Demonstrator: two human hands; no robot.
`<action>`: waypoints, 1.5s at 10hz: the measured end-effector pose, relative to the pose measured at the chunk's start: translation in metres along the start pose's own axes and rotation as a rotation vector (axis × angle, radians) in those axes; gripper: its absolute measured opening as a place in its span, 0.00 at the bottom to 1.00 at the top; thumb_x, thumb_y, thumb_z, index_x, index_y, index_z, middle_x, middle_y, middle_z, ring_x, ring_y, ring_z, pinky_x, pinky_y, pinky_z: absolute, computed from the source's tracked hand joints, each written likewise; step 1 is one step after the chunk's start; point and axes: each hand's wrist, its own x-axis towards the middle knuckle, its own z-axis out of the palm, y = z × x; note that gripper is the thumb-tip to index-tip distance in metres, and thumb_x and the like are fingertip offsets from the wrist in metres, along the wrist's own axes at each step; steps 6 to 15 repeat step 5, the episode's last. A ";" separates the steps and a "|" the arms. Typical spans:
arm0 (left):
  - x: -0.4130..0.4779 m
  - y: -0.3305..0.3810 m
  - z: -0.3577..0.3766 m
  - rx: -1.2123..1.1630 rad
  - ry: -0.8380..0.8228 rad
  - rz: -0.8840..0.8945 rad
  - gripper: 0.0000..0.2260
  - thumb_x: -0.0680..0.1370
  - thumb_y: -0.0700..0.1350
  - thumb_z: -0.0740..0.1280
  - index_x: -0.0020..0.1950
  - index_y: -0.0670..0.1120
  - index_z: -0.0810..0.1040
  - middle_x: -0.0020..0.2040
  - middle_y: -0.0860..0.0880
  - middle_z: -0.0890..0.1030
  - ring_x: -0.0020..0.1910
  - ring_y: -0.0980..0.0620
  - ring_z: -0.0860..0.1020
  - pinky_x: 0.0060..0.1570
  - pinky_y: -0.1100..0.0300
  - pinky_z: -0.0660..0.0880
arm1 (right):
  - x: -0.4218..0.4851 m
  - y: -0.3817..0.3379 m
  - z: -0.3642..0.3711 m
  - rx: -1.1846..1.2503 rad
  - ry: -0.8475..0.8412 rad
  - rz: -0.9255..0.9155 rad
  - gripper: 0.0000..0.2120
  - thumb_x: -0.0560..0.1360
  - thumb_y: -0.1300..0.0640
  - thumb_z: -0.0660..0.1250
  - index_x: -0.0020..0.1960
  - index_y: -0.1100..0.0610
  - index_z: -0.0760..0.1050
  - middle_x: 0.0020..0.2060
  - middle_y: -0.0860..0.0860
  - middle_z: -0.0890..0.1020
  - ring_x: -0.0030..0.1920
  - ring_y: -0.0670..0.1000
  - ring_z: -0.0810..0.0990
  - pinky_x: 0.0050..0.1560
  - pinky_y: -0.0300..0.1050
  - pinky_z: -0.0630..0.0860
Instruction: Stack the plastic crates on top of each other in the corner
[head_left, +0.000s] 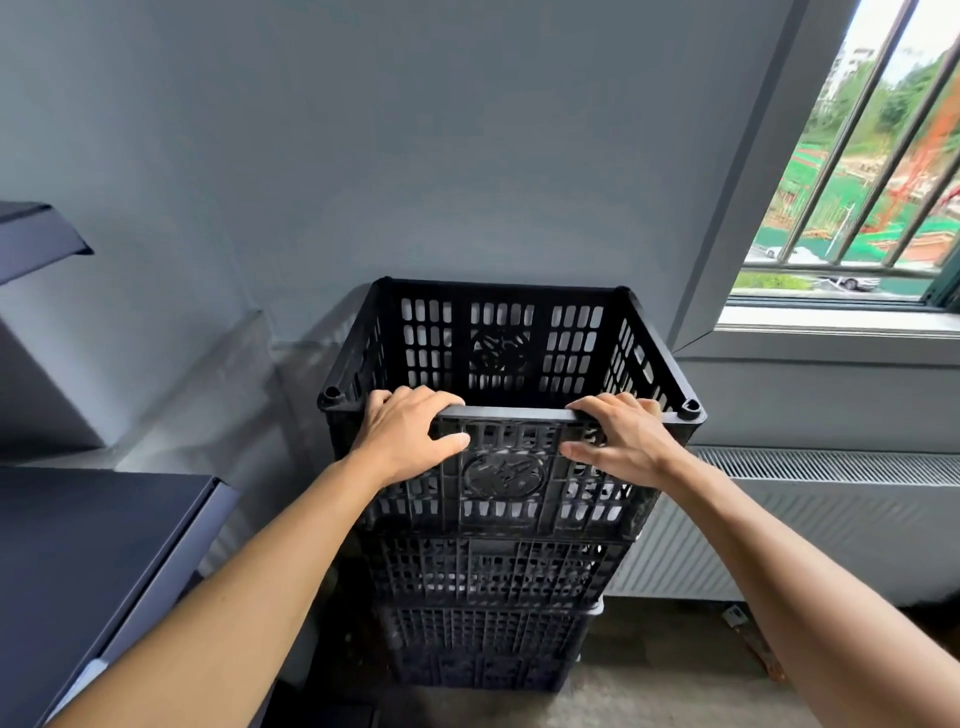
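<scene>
Fingers (415, 397) of left hand (402, 439) and right hand (626, 441) curl over top crate (514, 413) rim.

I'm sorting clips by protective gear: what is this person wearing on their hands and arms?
Nothing that shows. The left hand and the right hand are bare: no gloves, and no ring, watch or bracelet that I can see. The left forearm and the right forearm are uncovered down to the frame's lower edge, and no sleeve comes into view.
</scene>
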 end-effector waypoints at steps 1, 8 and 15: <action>-0.009 0.010 -0.004 -0.080 -0.004 -0.021 0.24 0.75 0.62 0.62 0.70 0.58 0.70 0.66 0.56 0.74 0.67 0.53 0.68 0.70 0.52 0.55 | -0.005 -0.001 -0.004 0.061 -0.027 0.000 0.37 0.69 0.29 0.56 0.73 0.45 0.64 0.67 0.48 0.73 0.66 0.49 0.68 0.67 0.53 0.58; -0.031 0.065 -0.032 -0.250 0.125 0.032 0.19 0.79 0.51 0.65 0.71 0.55 0.72 0.69 0.57 0.73 0.70 0.57 0.67 0.71 0.53 0.63 | -0.043 0.007 -0.039 0.015 0.060 -0.091 0.29 0.77 0.44 0.65 0.76 0.46 0.61 0.73 0.46 0.67 0.72 0.48 0.63 0.74 0.50 0.56; -0.031 0.065 -0.032 -0.250 0.125 0.032 0.19 0.79 0.51 0.65 0.71 0.55 0.72 0.69 0.57 0.73 0.70 0.57 0.67 0.71 0.53 0.63 | -0.043 0.007 -0.039 0.015 0.060 -0.091 0.29 0.77 0.44 0.65 0.76 0.46 0.61 0.73 0.46 0.67 0.72 0.48 0.63 0.74 0.50 0.56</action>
